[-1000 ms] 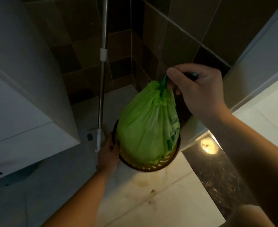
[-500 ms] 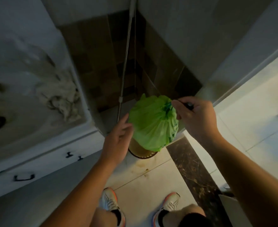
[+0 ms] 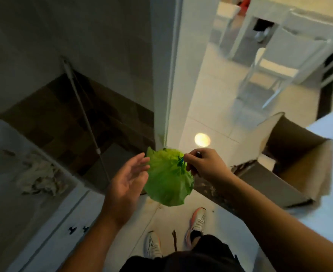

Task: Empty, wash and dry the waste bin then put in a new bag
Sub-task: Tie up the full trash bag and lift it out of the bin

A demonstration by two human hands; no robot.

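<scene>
I have the full green bin bag [image 3: 168, 180] hanging from my right hand [image 3: 206, 165], whose fingers are curled tight round the dark green drawstring [image 3: 180, 162] at the gathered neck; gripping it there keeps the mouth cinched so nothing spills as I carry it. The bag dangles straight below that fist, clear of the floor, just above and ahead of my shoes [image 3: 197, 219]. My left hand [image 3: 127, 182] is spread, fingers relaxed and apart, palm turned toward the bag's side with the fingertips at or just short of the plastic; I cannot tell whether they touch. I judge it is there to steady any swing and catch the load if the string slips.

The waste bin itself I cannot make out; the bag hides the spot below my hands. Beyond my right hand an open cardboard box [image 3: 291, 165] sits on the floor, and past my left hand a mop handle [image 3: 83, 112] leans in the dark tiled corner, with a crumpled cloth [image 3: 39, 177] further out to the left. The emptying step looks under way; washing, drying and rebagging are not yet done
</scene>
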